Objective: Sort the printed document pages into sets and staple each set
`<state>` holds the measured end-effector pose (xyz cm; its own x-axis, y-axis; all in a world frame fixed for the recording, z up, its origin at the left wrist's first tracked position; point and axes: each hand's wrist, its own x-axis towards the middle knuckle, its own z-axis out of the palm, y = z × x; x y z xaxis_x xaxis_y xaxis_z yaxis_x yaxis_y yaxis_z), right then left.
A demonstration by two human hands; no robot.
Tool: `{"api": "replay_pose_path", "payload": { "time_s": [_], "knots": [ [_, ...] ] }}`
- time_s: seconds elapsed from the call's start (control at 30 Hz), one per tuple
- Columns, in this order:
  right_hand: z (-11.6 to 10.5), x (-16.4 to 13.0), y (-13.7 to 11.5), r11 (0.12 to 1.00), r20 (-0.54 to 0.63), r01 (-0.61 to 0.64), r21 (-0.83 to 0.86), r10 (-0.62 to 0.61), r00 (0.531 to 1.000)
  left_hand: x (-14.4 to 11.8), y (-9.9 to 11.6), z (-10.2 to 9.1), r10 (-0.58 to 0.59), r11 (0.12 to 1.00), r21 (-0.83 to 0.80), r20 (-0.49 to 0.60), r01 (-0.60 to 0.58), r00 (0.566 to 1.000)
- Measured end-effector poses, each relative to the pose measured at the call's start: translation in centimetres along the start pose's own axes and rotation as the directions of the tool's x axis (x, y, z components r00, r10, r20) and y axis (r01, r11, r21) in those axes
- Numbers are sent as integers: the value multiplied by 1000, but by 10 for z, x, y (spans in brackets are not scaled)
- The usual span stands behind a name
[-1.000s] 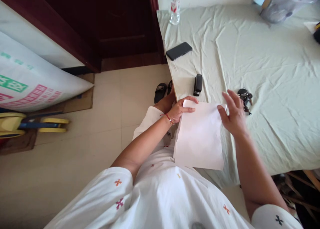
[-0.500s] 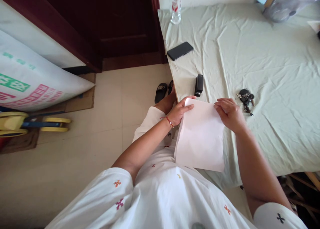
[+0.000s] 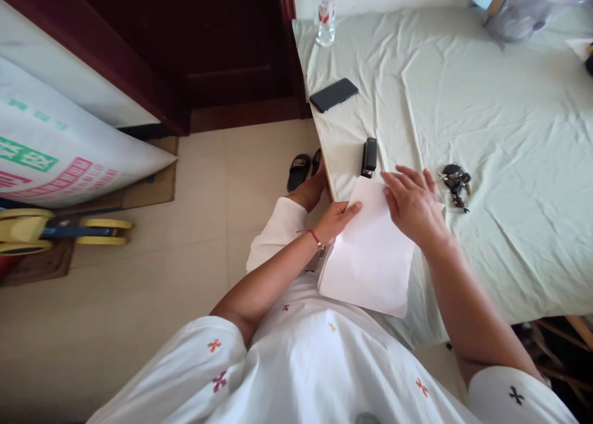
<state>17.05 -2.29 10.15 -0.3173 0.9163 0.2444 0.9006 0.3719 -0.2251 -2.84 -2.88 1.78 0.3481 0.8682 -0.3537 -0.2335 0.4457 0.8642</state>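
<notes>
A stack of white paper sheets (image 3: 365, 263) lies tilted at the table's front edge, by my lap. My left hand (image 3: 340, 221) grips its left side, thumb on top and fingers underneath. Over the stack's upper right edge is my right hand (image 3: 412, 204), its fingers stretched out and partly apart. The right hand hides that corner of the paper, and a small paper tip shows beyond it. Just past the top of the sheets sits a black stapler (image 3: 369, 155). To the right of my right hand lies a bunch of keys (image 3: 456, 182).
A pale green cloth (image 3: 509, 133) covers the table. On it are a black phone (image 3: 333, 94), a clear bottle (image 3: 326, 19) and a plastic bag (image 3: 519, 16). Left on the floor are a large white sack (image 3: 69, 139) and a yellow-blue wheeled item (image 3: 83, 231).
The paper stack has turned slightly and my left hand has slid lower along its edge. My right hand has moved up and left, its fingers spreading over the upper right of the sheets.
</notes>
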Motion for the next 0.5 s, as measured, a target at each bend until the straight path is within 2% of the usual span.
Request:
{"api": "replay_pose_path", "payload": {
  "time_s": [0.07,0.23,0.37,0.5],
  "knots": [
    [1,2,-7,1000,43,14,1,-14,999,-1,-2,1,14,999,43,5,-14,1000],
    [7,7,-13,998,29,-14,62,12,1000,-1,-5,1,46,989,142,19,-48,999],
    [8,11,-4,985,35,-69,155,64,997,-7,-5,-1,47,975,211,93,-66,995],
    [7,18,11,967,24,-145,212,143,989,-30,-12,-9,16,939,339,132,-61,991]
  ]
}}
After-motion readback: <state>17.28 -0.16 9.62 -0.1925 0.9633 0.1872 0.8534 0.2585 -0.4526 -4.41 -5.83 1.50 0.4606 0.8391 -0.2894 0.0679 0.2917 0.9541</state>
